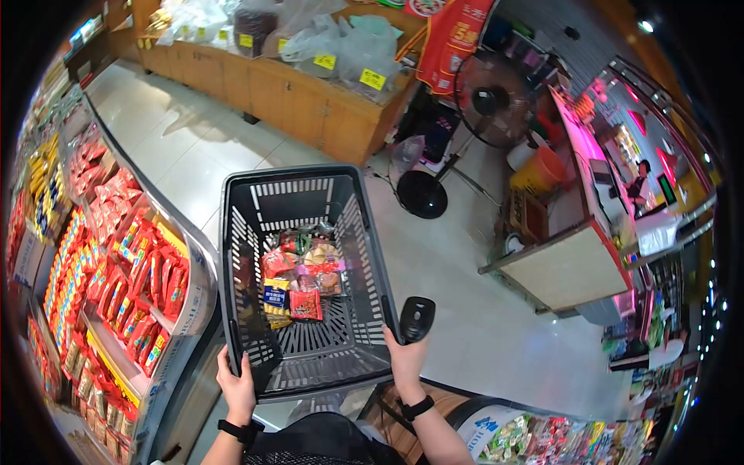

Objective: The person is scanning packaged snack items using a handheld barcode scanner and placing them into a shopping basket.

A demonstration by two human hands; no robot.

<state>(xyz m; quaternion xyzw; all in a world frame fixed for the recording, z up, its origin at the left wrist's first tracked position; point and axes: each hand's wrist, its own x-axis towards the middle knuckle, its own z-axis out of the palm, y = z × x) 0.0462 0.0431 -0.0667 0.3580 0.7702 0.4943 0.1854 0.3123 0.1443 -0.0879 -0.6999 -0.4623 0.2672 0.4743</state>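
Observation:
A dark grey plastic shopping basket [366, 221] with slotted walls is in front of me, its open top facing me. My left hand [235, 387] is closed on its near left corner. On the near right corner my right hand [405, 363] grips the rim. A rounded black object [417, 318], shaped like a computer mouse, shows just beyond that hand's fingers. Several small snack packs lie on the basket floor, among them a red pack [306, 304], a blue and yellow pack [276, 297] and a clear pack [320, 254]. Both wrists wear black bands.
Left of the basket stands a shelf of red snack packets [143, 271]. A wooden counter [287, 101] with bagged goods runs along the back. A standing fan [488, 99] and a checkout counter [554, 267] are to the right, with a person [640, 186] behind it. Packaged goods [554, 442] fill the lower right.

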